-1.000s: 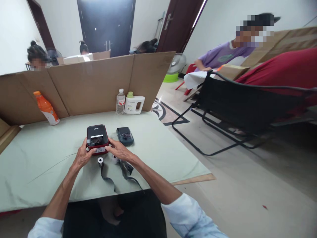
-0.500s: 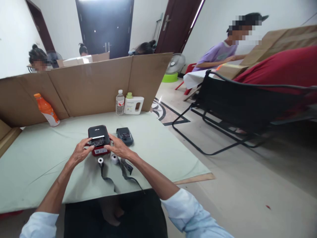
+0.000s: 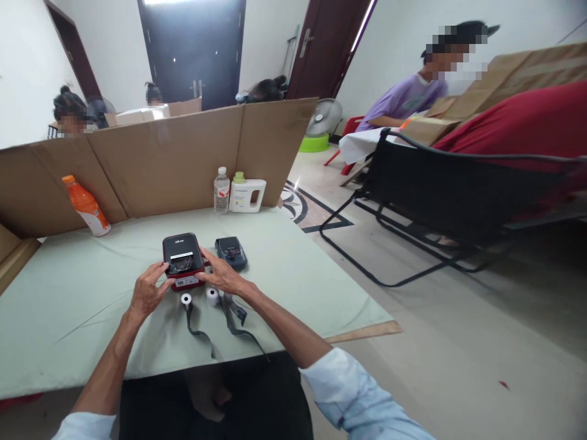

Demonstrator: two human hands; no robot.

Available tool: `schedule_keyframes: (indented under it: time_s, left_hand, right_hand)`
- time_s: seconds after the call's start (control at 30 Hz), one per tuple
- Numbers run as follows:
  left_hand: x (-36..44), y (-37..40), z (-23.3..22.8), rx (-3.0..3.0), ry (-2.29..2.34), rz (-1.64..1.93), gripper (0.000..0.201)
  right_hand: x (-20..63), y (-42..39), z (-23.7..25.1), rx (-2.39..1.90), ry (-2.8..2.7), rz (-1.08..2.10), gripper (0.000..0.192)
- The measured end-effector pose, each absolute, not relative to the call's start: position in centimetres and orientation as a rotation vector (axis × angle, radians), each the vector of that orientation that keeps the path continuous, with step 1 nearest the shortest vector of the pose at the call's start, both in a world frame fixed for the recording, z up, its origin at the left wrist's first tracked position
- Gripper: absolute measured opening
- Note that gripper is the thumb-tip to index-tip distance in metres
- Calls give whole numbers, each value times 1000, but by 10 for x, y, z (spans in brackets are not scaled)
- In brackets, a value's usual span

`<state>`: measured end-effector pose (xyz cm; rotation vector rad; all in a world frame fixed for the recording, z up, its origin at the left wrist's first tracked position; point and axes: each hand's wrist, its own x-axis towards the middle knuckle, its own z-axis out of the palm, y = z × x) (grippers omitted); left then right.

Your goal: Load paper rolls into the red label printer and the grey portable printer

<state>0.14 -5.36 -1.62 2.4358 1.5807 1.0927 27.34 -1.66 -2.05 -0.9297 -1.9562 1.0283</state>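
A small black-topped printer with a red base (image 3: 182, 250) sits on the light green tabletop, a white label on its front face. My left hand (image 3: 149, 290) holds its left side, fingertips at the edge and thumb near the front lower corner. On the opposite side, my right hand (image 3: 222, 273) grips it with fingers along the flank and thumb at the front. To its right lies a second, dark grey printer (image 3: 232, 252). In front of the red one are a white-cored roll (image 3: 186, 300) and another white roll (image 3: 213, 297), both beside dark trailing strips.
A cardboard partition (image 3: 174, 162) stands along the table's back. Against it are an orange bottle (image 3: 87, 205), a clear water bottle (image 3: 221, 190) and a white jug (image 3: 246, 194). A black folding chair (image 3: 440, 189) stands at right, with a person in purple (image 3: 403, 101) beyond.
My left hand has slid slightly toward me along the printer's side. My right hand stays nearly where it was. The person in purple has lowered their arm.
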Motion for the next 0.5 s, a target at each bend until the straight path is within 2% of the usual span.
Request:
schedule_keyframes:
  time_s: [0.13,0.5]
  left_hand:
    - [2,-54,-23,2538,1550,1187,35]
    - [4,-53,-20,2543,1525,1154,29]
  right_hand:
    - [273,-14,-27,-872,-1941,1086,77]
    - [272,-12,-35,-870,-1950,1084,74]
